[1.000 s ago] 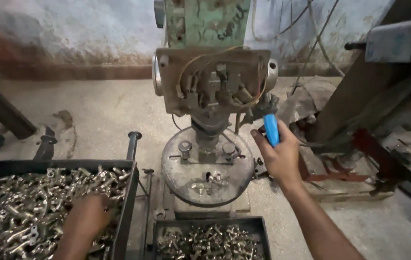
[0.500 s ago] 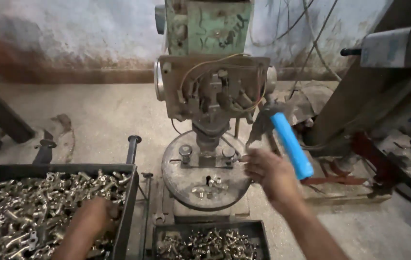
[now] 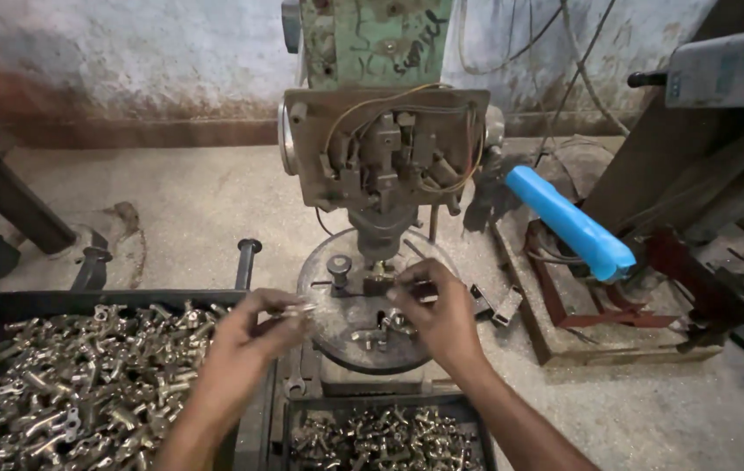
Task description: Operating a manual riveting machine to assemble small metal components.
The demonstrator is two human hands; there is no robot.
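My left hand (image 3: 245, 344) pinches a small metal part (image 3: 295, 310) at its fingertips, just left of the round machine table (image 3: 337, 327). My right hand (image 3: 437, 310) rests over that table, fingers curled at a small metal piece near the fixture (image 3: 376, 281) under the drill head (image 3: 385, 148). Whether the right fingers hold the piece is unclear. The blue lever handle (image 3: 571, 222) sticks out free to the right of the machine.
A black tray (image 3: 6, 305) full of shiny metal parts (image 3: 75, 384) lies at lower left. A smaller black tray (image 3: 389, 436) of parts sits below the table. A rusty metal frame (image 3: 599, 305) and another machine (image 3: 721, 78) stand at right.
My right hand let go of the blue handle, which swung up and right, and came down to the table. My left hand rose from the left tray with a part.
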